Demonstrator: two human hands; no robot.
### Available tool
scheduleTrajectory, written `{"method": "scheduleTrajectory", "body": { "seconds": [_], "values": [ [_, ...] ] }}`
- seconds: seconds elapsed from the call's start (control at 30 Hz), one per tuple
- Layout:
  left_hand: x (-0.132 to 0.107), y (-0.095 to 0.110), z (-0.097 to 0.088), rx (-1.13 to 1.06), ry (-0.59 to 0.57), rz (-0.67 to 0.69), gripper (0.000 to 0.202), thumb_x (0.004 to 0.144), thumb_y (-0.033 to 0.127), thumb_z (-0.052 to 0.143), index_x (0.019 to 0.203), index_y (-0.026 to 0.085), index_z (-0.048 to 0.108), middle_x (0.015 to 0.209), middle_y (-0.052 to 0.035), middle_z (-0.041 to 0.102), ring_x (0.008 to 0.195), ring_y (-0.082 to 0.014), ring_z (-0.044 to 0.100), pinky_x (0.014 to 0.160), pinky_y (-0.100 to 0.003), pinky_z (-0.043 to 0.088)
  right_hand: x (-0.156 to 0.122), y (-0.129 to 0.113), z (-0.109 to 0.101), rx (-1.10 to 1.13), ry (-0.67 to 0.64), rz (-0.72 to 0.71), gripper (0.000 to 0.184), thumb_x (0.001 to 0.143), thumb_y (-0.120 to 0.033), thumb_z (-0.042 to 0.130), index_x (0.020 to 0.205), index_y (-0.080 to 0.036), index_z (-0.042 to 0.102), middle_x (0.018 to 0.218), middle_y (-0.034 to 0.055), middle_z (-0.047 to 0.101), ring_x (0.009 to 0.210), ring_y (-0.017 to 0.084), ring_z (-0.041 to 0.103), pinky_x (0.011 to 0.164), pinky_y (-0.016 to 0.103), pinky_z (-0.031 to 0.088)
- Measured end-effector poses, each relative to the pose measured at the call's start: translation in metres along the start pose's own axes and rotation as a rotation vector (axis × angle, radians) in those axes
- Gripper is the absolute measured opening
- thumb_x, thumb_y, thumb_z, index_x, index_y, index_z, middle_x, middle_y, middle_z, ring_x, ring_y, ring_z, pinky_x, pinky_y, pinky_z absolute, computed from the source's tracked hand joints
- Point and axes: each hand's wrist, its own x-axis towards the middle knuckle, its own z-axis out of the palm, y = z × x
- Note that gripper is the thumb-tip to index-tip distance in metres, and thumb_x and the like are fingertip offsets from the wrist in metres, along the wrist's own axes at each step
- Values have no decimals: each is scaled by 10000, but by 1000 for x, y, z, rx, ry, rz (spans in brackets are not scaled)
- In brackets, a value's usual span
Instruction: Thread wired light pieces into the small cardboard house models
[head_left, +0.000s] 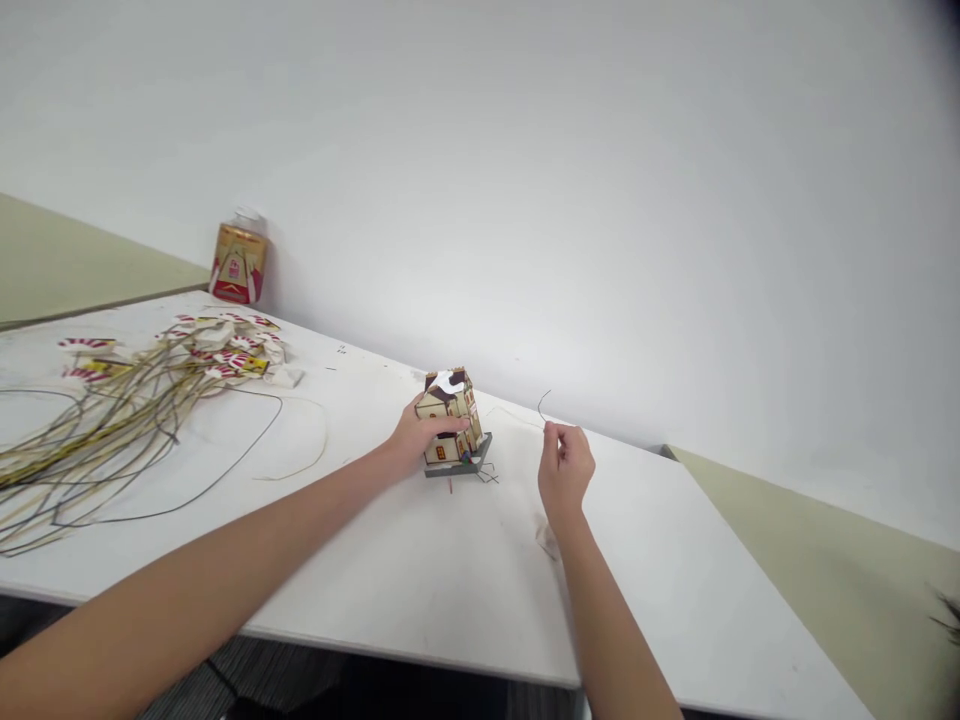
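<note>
A miniature house (442, 440) with cream walls, a dark brown roof with a white patch and a grey base is tilted on the white table. My left hand (414, 436) is closed around its left side, thumb across the front. To the right, my right hand (566, 468) pinches a thin dark wire (541, 405), whose curved end sticks up above the fingertips. Short thin dark pieces (489, 476) show by the right corner of the house's base. A small crumpled pale scrap (547, 540) lies by my right wrist.
A bundle of long dark and tan wires (142, 410) with red-and-white striped paper tags (236, 355) spreads over the left of the table (420, 580). A gold-and-red bottle (239, 260) with a white cap stands at the back left, against the white wall (562, 200).
</note>
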Motion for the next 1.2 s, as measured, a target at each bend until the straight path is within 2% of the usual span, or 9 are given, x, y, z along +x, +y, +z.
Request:
{"method": "scheduleTrajectory", "body": {
  "seconds": [0.1,0.3,0.47,0.67,0.87,1.2],
  "values": [
    [0,1,0,-4,12,-2,558,454,234,864,958,163,634,909,-78,726,816,-290,695,752,-474,581,0,3,0,-27,18,-17,280,941,-385,445,733,-219,535,673,15,495,588,141,409,552,279,328],
    [3,-1,-4,-24,-8,-26,492,500,238,846,945,154,653,901,-78,725,822,-292,696,761,-472,583,-4,10,8,-191,35,-193,235,929,-340,497,749,-216,583,657,13,501,516,109,372,469,252,266],
    [6,-4,-6,-37,5,36,489,509,258,852,954,166,670,962,-78,725,866,-286,692,822,-479,568,-6,11,7,-190,-62,-280,216,923,-326,508,765,-218,608,671,19,512,499,99,361,462,249,270],
    [7,-2,-5,23,19,13,485,508,279,852,946,167,677,935,-80,730,855,-288,693,804,-457,568,-9,-2,5,-30,-213,-395,156,905,-256,521,783,-215,609,669,26,504,537,115,431,465,244,317],
    [5,3,-1,-38,31,23,502,497,245,840,957,163,658,929,-68,727,842,-283,694,740,-423,580,-8,-10,3,134,-256,-406,132,878,-243,544,771,-214,615,646,19,483,557,129,443,489,271,347],
    [4,5,-1,4,25,27,517,482,252,843,953,153,655,935,-79,720,833,-271,682,744,-405,571,-8,-16,1,347,-327,-280,95,851,-261,598,803,-215,665,664,-1,434,591,127,436,505,281,358]
  ]
}}
